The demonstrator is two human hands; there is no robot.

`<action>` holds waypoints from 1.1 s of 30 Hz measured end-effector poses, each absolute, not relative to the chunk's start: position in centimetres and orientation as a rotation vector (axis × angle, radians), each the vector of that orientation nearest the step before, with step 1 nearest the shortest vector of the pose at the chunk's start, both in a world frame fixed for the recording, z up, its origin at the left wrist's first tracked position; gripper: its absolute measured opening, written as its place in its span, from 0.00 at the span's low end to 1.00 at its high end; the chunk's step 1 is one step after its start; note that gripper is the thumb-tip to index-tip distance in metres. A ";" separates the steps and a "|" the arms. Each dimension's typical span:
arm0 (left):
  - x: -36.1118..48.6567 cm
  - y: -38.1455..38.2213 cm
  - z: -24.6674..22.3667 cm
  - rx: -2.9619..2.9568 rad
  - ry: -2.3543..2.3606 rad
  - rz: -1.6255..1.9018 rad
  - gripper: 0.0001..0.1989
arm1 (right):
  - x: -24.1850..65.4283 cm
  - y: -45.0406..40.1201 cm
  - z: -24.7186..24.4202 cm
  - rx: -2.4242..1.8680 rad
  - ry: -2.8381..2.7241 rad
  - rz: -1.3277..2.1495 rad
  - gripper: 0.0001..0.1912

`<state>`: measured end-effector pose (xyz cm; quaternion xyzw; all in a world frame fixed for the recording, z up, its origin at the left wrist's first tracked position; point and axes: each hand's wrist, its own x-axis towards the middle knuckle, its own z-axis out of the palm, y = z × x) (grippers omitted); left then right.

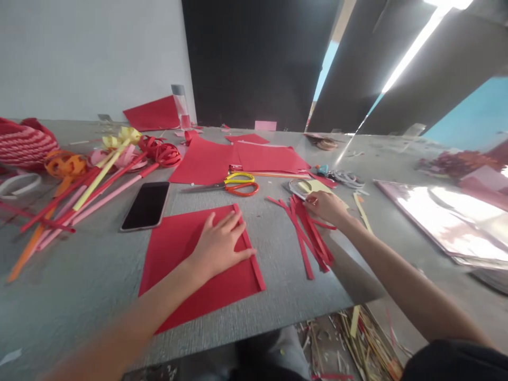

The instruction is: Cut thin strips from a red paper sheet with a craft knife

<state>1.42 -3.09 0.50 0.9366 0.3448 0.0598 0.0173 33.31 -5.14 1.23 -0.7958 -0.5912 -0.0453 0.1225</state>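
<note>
My left hand (220, 243) lies flat with fingers spread on a red paper sheet (174, 259). Its fingertips and thumb rest along a narrow folded edge or strip (254, 267) on the sheet's right side. Over to the right, the fingers of my right hand (323, 205) are closed on what looks like a roll of clear tape (297, 188). Beneath that hand lie several loose red paper strips (305, 243), and a pale yellow paper piece (327, 189) is just behind it. Scissors (240, 183) with yellow and orange handles lie beyond the sheet.
A phone (146, 206) is left of the sheet, near paper flowers on stems (95, 182). More red sheets (206, 159) and a bottle (181, 106) are farther back. A shiny plastic-covered stack (448, 219) lies right. Scraps fill a box (357, 338) below the table edge.
</note>
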 end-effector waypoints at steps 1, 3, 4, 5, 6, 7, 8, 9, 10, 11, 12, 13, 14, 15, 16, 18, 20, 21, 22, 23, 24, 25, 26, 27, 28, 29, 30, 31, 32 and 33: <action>1.4 -3.7 0.4 2.924 1.051 0.248 0.29 | 33.4 -5.0 0.7 -2.324 -1.723 -0.124 0.10; 1.3 -4.6 0.3 2.921 1.010 0.306 0.24 | 33.5 -5.0 0.0 -2.330 -1.692 -0.129 0.10; 1.3 -5.0 0.2 2.910 0.993 0.302 0.25 | 33.4 -5.1 0.0 -2.334 -1.667 -0.140 0.11; 1.2 -5.2 0.1 2.899 0.981 0.287 0.27 | 33.3 -5.2 0.2 -2.335 -1.639 -0.152 0.12; 1.1 -5.4 0.0 2.890 0.971 0.264 0.31 | 33.2 -5.4 0.5 -2.332 -1.612 -0.165 0.13; 1.0 -5.6 -0.1 2.883 0.961 0.238 0.34 | 32.9 -5.8 1.0 -2.323 -1.589 -0.179 0.14; 0.9 -5.7 -0.1 2.875 0.953 0.211 0.37 | 32.5 -6.4 1.6 -2.308 -1.576 -0.189 0.16; 0.8 -5.7 -0.2 2.865 0.950 0.186 0.39 | 31.9 -7.3 2.2 -2.280 -1.578 -0.198 0.17; 0.8 -5.7 -0.2 2.852 0.952 0.160 0.41 | 31.2 -8.6 2.6 -2.249 -1.594 -0.204 0.17; 0.9 -5.7 -0.2 2.837 0.957 0.133 0.42 | 30.2 -10.1 2.9 -2.201 -1.637 -0.194 0.17; 0.9 -5.6 -0.2 2.816 0.970 0.112 0.42 | 29.1 -11.8 3.1 -2.096 -1.710 -0.178 0.17; 1.0 -5.4 -0.2 2.792 0.996 0.102 0.42 | 27.9 -13.8 3.0 -1.999 -1.804 -0.131 0.17; 1.1 -5.2 -0.2 2.767 1.028 0.101 0.42 | 26.7 -15.8 2.7 -1.918 -1.881 -0.087 0.17; 1.1 -5.0 -0.1 2.744 1.065 0.108 0.42 | 25.4 -17.9 2.3 -1.824 -1.960 -0.038 0.16; 1.2 -4.7 -0.1 2.725 1.098 0.113 0.42 | 24.3 -19.9 1.8 -1.736 -2.036 0.016 0.16; 1.2 -4.3 0.0 2.706 1.134 0.111 0.42 | 22.3 -23.1 0.6 -1.668 -2.121 0.060 0.17; 1.2 -4.2 0.1 2.706 1.138 0.100 0.42 | 21.0 -25.2 -0.5 -1.615 -2.199 0.084 0.18; 1.2 -4.2 0.1 2.708 1.140 0.099 0.42 | 20.5 -25.7 -0.9 -1.604 -2.206 0.089 0.18; 1.2 -4.2 0.1 2.711 1.144 0.098 0.43 | 20.1 -26.0 -1.1 -1.602 -2.202 0.090 0.18; 1.2 -4.3 0.1 2.714 1.149 0.095 0.43 | 19.9 -26.1 -1.3 -1.610 -2.188 0.083 0.18; 1.2 -4.3 0.0 2.716 1.154 0.090 0.44 | 19.7 -26.1 -1.3 -1.624 -2.171 0.072 0.18; 1.2 -4.3 0.0 2.719 1.157 0.088 0.44 | 19.6 -26.0 -1.3 -1.636 -2.163 0.055 0.18; 1.2 -4.3 -0.1 2.723 1.157 0.088 0.44 | 19.6 -25.8 -1.2 -1.644 -2.161 0.034 0.18; 1.2 -4.2 -0.1 2.729 1.153 0.095 0.44 | 19.6 -25.7 -1.1 -1.649 -2.165 0.013 0.18; 1.2 -4.2 -0.2 2.737 1.150 0.109 0.43 | 19.6 -25.5 -1.0 -1.650 -2.173 -0.005 0.18; 1.2 -4.2 -0.3 2.744 1.147 0.127 0.43 | 19.6 -25.4 -1.0 -1.652 -2.181 -0.022 0.18; 1.2 -4.1 -0.3 2.750 1.147 0.144 0.43 | 19.7 -25.2 -0.9 -1.654 -2.188 -0.037 0.18; 1.1 -4.1 -0.4 2.753 1.148 0.153 0.42 | 19.7 -25.1 -0.9 -1.654 -2.197 -0.048 0.18; 1.1 -4.1 -0.4 2.753 1.150 0.154 0.42 | 19.7 -25.1 -0.9 -1.653 -2.205 -0.061 0.18; 1.1 -4.0 -0.4 2.752 1.152 0.150 0.42 | 19.7 -25.0 -0.8 -1.650 -2.217 -0.071 0.18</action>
